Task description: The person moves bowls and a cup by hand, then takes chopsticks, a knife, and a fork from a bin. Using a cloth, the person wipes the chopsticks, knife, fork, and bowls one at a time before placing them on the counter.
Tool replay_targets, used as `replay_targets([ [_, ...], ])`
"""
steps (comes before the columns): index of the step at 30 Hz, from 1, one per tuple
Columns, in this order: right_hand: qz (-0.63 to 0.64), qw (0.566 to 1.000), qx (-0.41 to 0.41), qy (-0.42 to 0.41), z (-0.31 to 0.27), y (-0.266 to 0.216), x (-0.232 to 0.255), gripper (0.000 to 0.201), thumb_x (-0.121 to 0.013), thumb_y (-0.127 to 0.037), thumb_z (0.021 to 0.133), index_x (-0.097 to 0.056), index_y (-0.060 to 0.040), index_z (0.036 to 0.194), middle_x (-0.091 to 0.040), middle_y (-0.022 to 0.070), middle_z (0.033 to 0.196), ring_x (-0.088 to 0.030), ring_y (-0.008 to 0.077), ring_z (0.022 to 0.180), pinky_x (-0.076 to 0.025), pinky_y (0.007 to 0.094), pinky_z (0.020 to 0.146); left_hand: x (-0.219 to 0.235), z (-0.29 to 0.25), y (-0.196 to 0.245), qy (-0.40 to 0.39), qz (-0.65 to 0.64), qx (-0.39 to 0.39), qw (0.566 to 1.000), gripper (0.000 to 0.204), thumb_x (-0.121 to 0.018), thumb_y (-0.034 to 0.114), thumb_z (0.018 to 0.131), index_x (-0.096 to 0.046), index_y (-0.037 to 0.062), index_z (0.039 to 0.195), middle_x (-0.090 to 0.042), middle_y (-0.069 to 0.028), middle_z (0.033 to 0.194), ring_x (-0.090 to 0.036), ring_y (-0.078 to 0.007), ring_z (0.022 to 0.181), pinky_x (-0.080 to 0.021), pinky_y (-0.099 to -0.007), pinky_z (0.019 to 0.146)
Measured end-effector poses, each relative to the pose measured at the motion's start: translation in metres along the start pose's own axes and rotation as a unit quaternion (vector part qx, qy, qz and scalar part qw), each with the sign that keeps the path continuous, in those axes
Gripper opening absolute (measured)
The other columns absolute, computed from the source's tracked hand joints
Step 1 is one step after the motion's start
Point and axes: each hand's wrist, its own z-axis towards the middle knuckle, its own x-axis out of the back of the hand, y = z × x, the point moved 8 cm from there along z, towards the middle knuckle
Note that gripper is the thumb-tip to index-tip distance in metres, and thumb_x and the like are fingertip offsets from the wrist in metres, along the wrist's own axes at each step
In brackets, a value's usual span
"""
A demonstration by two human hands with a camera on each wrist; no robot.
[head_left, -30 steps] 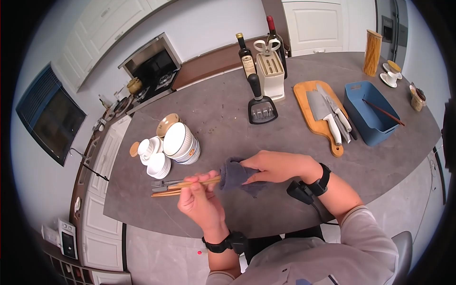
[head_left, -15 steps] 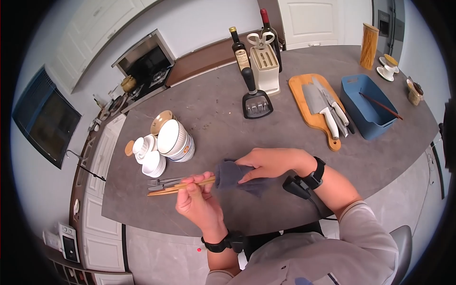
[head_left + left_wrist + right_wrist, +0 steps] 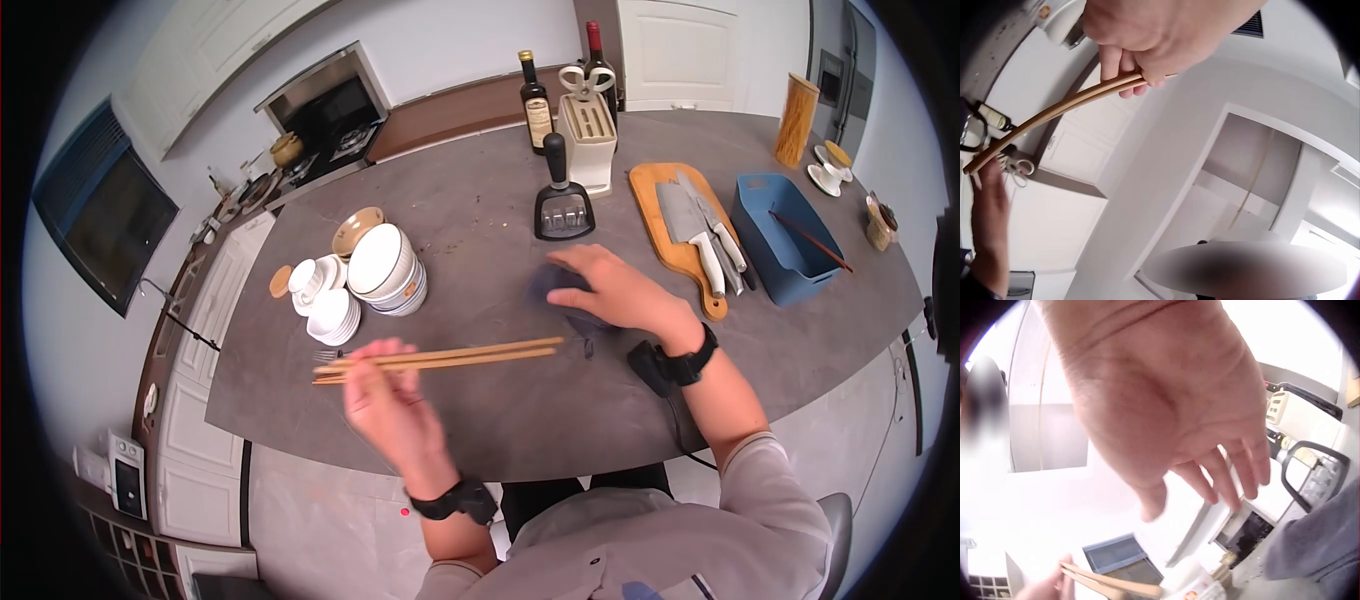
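My left hand [image 3: 395, 420] pinches a pair of wooden chopsticks [image 3: 480, 355] near one end, and their other ends stick out to the right over the table. Past those far ends is my right hand [image 3: 625, 292], its fingers stretched out. A dark blue-grey cloth [image 3: 1316, 547] is beside it, apart from the palm in the right wrist view; the head view shows it blurred and partly covered by the hand. Under the left hand a fork [image 3: 326, 355] and more chopsticks [image 3: 325, 380] lie on the table, mostly hidden.
At left stand large bowls [image 3: 380, 262], small white bowls [image 3: 335, 320] and a brown bowl [image 3: 357, 235]. Farther back are a black-handled tool [image 3: 565, 212], a knife block [image 3: 588, 150] and bottles [image 3: 537, 115]. On the right, knives [image 3: 700, 230] lie on a cutting board [image 3: 655, 235] beside a blue bin [image 3: 785, 270].
The cloth has come off the chopsticks, whose ends now show bare. My right hand has moved away to the right, letting go of the cloth; my left hand has shifted slightly left with the chopsticks.
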Motion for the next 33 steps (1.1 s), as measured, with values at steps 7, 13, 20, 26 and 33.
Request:
replay_targets([
  [7,0.264,0.949,-0.064,-0.162,-0.018,-0.061,0.013,0.030,-0.056,-0.018,0.091,-0.053,0.0008,0.114,-0.063,0.0172,0.085,-0.063,0.0291,0.075,-0.050,0.0369,0.070,-0.057,-0.039,-0.063,-0.101,-0.058,0.110,0.987,0.026,-0.051,0.016,0.096,-0.052,-0.0031,0.114,-0.059,-0.0157,0.113,-0.061,-0.0234,0.104,-0.055,-0.0349,0.086],
  [13,0.129,0.949,-0.279,-0.069,-0.068,0.062,0.107,0.018,-0.055,-0.010,0.090,-0.061,-0.0011,0.105,-0.063,0.0075,0.077,-0.059,0.0130,0.073,-0.048,0.0291,0.066,-0.062,-0.074,-0.068,-0.329,0.169,0.139,0.919,0.044,-0.050,0.010,0.094,-0.038,-0.0023,0.135,-0.048,-0.0177,0.133,-0.053,-0.0280,0.118,-0.040,-0.0361,0.101],
  [20,-0.189,0.824,-0.525,-0.098,-0.215,0.246,0.226,0.013,-0.063,-0.006,0.075,-0.065,0.0027,0.084,-0.063,0.0170,0.067,-0.063,0.0294,0.066,-0.049,0.0347,0.064,0.004,-0.105,-0.102,-0.383,0.276,0.256,0.844,0.025,-0.055,0.010,0.092,-0.059,-0.0018,0.114,-0.067,-0.0107,0.102,-0.061,-0.0149,0.097,-0.044,-0.0261,0.087],
  [26,-0.354,0.797,-0.485,-0.067,-0.246,0.317,0.223,0.017,-0.065,-0.009,0.075,-0.064,0.0012,0.089,-0.065,0.0206,0.091,-0.063,0.0367,0.086,-0.052,0.0411,0.074,0.003,-0.105,-0.104,-0.363,0.286,0.264,0.846,0.022,-0.052,0.011,0.094,-0.061,-0.0001,0.111,-0.068,-0.0083,0.098,-0.061,-0.0115,0.093,-0.044,-0.0234,0.083],
  [33,-0.321,0.771,-0.536,-0.120,-0.238,0.291,0.199,0.019,-0.065,-0.011,0.077,-0.063,-0.0004,0.092,-0.065,0.0197,0.095,-0.062,0.0376,0.092,-0.051,0.0435,0.080,0.009,-0.105,-0.109,-0.363,0.291,0.240,0.852,0.020,-0.052,0.012,0.094,-0.063,0.0008,0.107,-0.070,-0.0075,0.094,-0.062,-0.0108,0.089,-0.045,-0.0225,0.078],
])
